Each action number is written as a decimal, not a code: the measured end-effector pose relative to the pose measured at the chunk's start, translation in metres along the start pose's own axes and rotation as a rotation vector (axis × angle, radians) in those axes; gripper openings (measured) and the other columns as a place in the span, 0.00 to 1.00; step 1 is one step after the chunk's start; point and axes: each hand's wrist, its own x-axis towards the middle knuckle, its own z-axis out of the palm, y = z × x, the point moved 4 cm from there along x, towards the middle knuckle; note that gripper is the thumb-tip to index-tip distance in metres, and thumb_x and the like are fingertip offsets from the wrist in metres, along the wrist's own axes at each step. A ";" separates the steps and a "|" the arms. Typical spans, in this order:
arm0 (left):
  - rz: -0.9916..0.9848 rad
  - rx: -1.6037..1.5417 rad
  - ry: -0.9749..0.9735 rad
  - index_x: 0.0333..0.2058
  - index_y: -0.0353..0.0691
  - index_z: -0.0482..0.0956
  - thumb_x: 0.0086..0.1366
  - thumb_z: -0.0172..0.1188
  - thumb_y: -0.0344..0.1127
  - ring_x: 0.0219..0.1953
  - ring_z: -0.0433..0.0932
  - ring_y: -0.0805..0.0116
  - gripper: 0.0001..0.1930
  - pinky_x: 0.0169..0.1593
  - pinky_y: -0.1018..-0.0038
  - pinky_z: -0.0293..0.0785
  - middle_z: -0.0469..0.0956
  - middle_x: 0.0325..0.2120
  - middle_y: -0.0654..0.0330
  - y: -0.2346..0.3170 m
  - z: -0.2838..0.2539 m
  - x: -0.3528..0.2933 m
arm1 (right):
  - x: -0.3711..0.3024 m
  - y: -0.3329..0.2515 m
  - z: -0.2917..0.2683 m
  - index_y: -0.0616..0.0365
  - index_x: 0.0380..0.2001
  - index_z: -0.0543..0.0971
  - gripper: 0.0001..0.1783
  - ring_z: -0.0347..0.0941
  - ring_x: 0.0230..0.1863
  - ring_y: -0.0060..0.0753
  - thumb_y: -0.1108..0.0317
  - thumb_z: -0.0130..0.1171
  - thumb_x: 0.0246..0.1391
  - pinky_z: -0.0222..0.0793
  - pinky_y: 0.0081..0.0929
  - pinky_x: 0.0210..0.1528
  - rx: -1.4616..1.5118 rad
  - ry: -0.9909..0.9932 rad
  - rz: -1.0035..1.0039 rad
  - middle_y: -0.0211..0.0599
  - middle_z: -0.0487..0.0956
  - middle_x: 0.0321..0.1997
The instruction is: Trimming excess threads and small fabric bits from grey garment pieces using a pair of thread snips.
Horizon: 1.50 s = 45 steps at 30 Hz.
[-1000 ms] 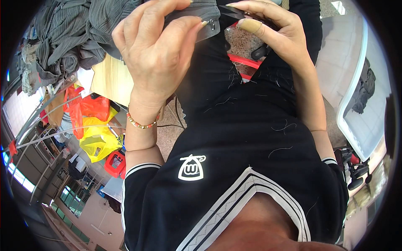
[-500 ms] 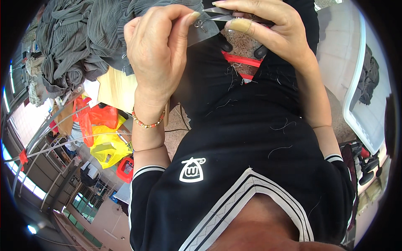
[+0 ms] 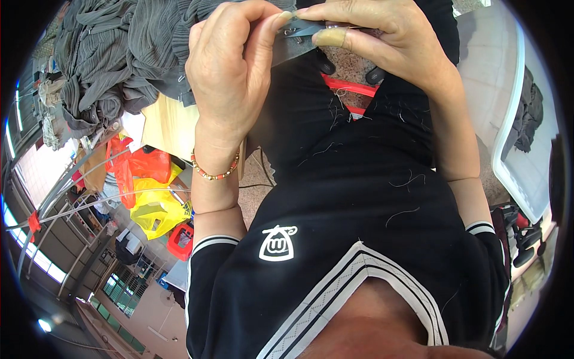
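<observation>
Hands [image 3: 228, 73] at edge of grey cloth [image 3: 289, 52]

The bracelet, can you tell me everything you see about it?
The bracelet is a thin loop of small orange-red beads and shiny gold-coloured ones. I can't tell what they're made of. It circles the wrist of the left hand, resting on bare skin and curving across it. Its far side is hidden, so any clasp there can't be seen.

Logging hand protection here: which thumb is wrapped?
The right thumb: a tan wrap covers its end, while the left thumb is bare.
</observation>
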 end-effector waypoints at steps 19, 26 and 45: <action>-0.056 -0.049 -0.022 0.40 0.34 0.82 0.70 0.63 0.27 0.30 0.77 0.78 0.03 0.37 0.83 0.73 0.80 0.28 0.64 -0.004 0.001 0.000 | -0.004 0.009 0.004 0.60 0.47 0.86 0.18 0.74 0.27 0.27 0.72 0.73 0.51 0.67 0.24 0.30 0.046 0.017 -0.034 0.35 0.78 0.27; -0.081 -0.098 0.002 0.41 0.34 0.81 0.71 0.63 0.27 0.31 0.79 0.79 0.04 0.37 0.83 0.73 0.80 0.28 0.64 -0.007 0.001 -0.002 | -0.012 0.016 0.009 0.63 0.45 0.87 0.15 0.73 0.28 0.24 0.76 0.73 0.52 0.68 0.23 0.31 0.250 0.054 0.108 0.33 0.80 0.28; 0.226 0.213 -0.274 0.42 0.44 0.85 0.58 0.69 0.28 0.50 0.81 0.61 0.12 0.55 0.66 0.69 0.84 0.41 0.63 -0.003 -0.020 0.002 | -0.038 0.046 0.003 0.67 0.48 0.84 0.15 0.75 0.38 0.18 0.80 0.67 0.55 0.70 0.17 0.41 0.372 0.236 0.374 0.30 0.82 0.38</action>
